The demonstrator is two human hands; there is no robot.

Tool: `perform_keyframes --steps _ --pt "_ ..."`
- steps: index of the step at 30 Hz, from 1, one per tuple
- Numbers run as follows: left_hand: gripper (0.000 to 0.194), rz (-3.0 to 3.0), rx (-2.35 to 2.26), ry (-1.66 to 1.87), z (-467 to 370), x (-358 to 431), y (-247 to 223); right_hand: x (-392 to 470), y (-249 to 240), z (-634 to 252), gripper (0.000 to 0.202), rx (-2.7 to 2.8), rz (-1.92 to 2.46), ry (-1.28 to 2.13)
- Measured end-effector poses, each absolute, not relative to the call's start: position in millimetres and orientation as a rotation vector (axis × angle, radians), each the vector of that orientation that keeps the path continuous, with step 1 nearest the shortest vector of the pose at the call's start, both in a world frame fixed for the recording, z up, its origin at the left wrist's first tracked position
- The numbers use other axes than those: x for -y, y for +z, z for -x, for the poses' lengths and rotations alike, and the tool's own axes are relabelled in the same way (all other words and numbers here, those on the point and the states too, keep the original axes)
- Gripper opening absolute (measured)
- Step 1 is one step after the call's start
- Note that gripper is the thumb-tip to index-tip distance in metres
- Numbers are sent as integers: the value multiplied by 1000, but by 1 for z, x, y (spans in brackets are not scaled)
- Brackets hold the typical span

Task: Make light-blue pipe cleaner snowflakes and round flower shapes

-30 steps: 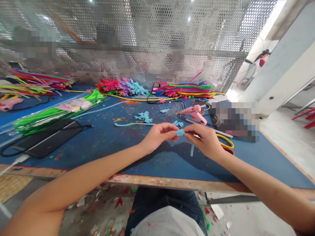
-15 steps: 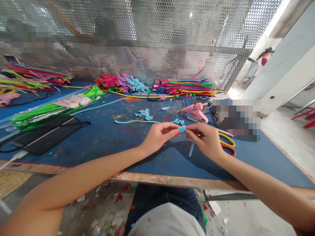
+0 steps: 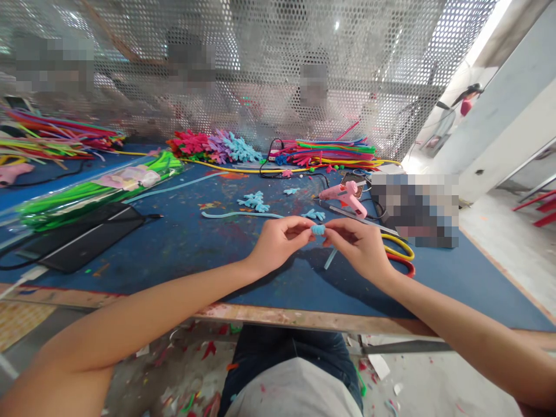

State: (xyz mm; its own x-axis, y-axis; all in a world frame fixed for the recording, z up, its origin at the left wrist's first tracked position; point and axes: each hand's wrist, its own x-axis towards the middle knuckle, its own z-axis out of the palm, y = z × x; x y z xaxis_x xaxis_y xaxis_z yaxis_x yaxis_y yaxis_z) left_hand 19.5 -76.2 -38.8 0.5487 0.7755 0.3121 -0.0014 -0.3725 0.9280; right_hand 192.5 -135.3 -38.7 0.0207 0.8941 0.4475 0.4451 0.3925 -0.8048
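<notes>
Between my two hands is a short, light blue coiled pipe cleaner (image 3: 318,230), held just above the blue table. My left hand (image 3: 284,240) pinches its left end, and my right hand (image 3: 358,240) grips the right end with thumb and fingers. A straight light blue tail (image 3: 330,259) slants down below the coil; where it joins is hidden by the fingers. Behind the hands lie light blue branched pipe cleaner pieces (image 3: 254,201) and a long, loose light blue pipe cleaner (image 3: 238,215). Another small branched piece (image 3: 313,214) lies right behind the coil.
A pink glue gun (image 3: 347,197) rests beyond my right hand. Scissors with yellow and red handles (image 3: 399,248) lie beside that wrist. A black power bank or phone (image 3: 87,237) and a bag of green pipe cleaners (image 3: 99,191) are at left. Perforated metal mesh (image 3: 260,69) closes the back.
Both hands have shifted slightly left with the coil. The coil has turned a little, and its hanging tail has swung left and now slants more.
</notes>
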Motion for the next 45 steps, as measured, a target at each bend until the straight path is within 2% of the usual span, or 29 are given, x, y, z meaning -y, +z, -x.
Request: perform_keyframes --steps 11,20,26,32,45 --pt "15 -2326 -751 1168 -18 82 -35 141 -35 -188 14 1703 1404 559" --pt "19 -1969 -726 912 -20 76 -38 133 -36 -190 15 1566 1271 824" --pt "15 -2167 -713 938 -19 80 -36 139 -34 -188 13 1620 1262 726" --pt "16 -2394 -648 1087 -18 80 -37 145 -28 -187 12 1795 1207 375" --pt "13 -2316 -757 993 -49 69 -44 127 -40 -227 11 1755 1373 506"
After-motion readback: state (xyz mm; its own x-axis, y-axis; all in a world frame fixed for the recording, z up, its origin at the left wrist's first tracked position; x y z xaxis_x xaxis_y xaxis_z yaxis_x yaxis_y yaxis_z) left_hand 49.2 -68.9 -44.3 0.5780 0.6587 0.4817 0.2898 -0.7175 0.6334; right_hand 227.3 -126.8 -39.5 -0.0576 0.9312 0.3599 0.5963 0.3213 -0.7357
